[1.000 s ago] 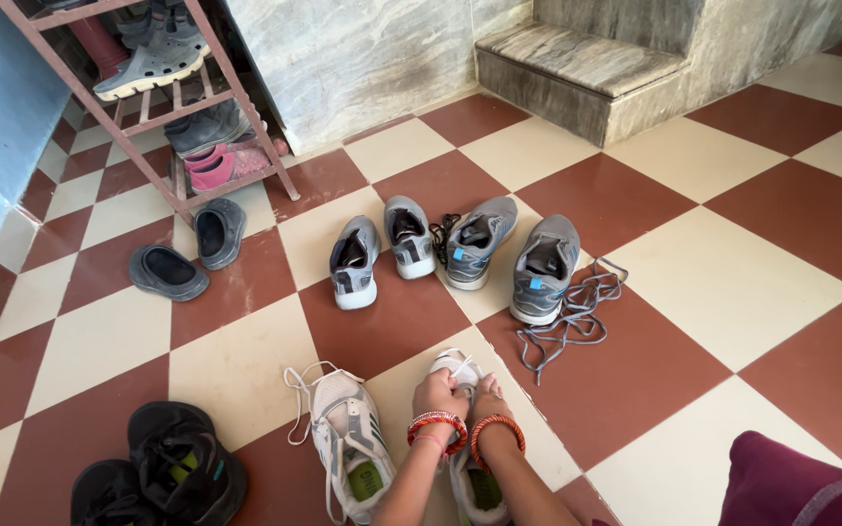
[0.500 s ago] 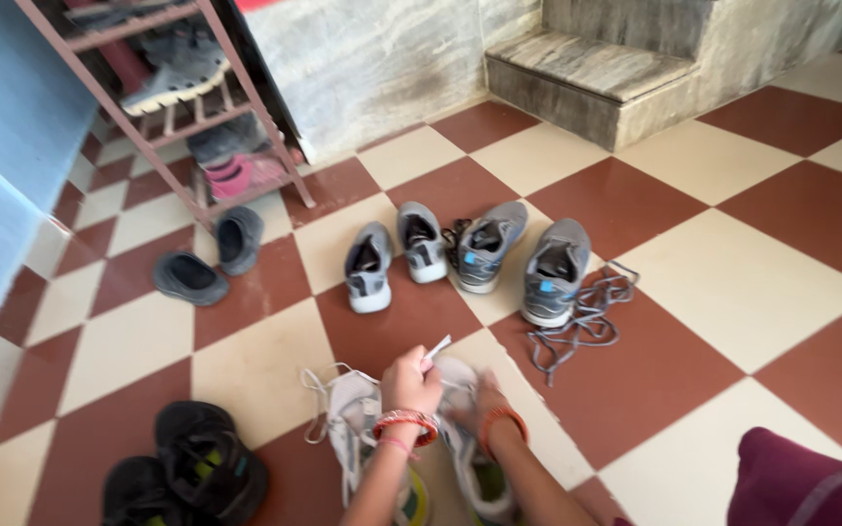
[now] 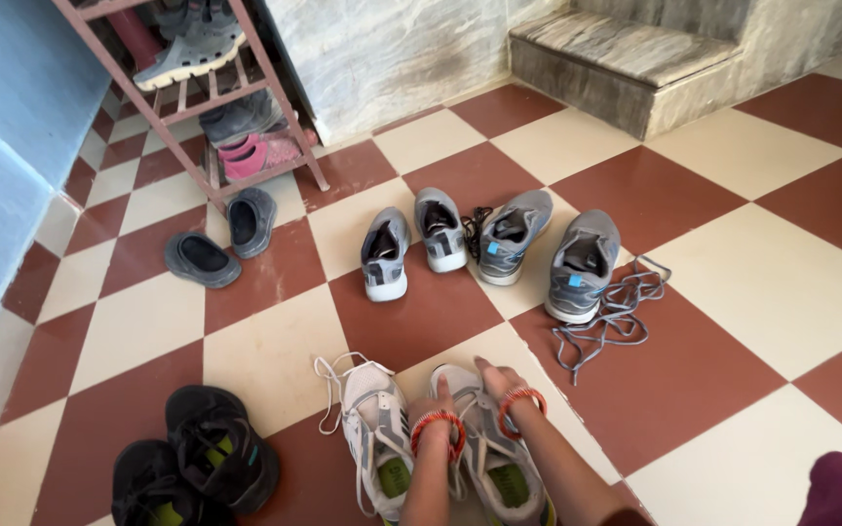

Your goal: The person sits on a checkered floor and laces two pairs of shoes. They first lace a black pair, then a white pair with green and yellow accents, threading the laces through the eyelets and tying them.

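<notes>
Hands meet low in the frame's centre: the left hand (image 3: 438, 401) and right hand (image 3: 499, 382), both with red bangles, press curled fingers onto a white mesh sneaker with a green insole (image 3: 492, 448). Its matching white sneaker (image 3: 377, 443) lies just left; grey running shoes (image 3: 582, 265) with loose grey laces (image 3: 616, 312) sit beyond, and a reddish metal shoe rack (image 3: 207, 97) stands upper left.

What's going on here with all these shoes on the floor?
A person sits on the checkered floor with both hands on a white sneaker. The left hand and right hand rest on its upper near the laces; whether they grip anything is hard to tell. Its mate lies just left, lace trailing loose. Ahead stand four grey sneakers, with a loose grey lace beside the rightmost. Black shoes sit at lower left, dark slippers by a shoe rack.
</notes>
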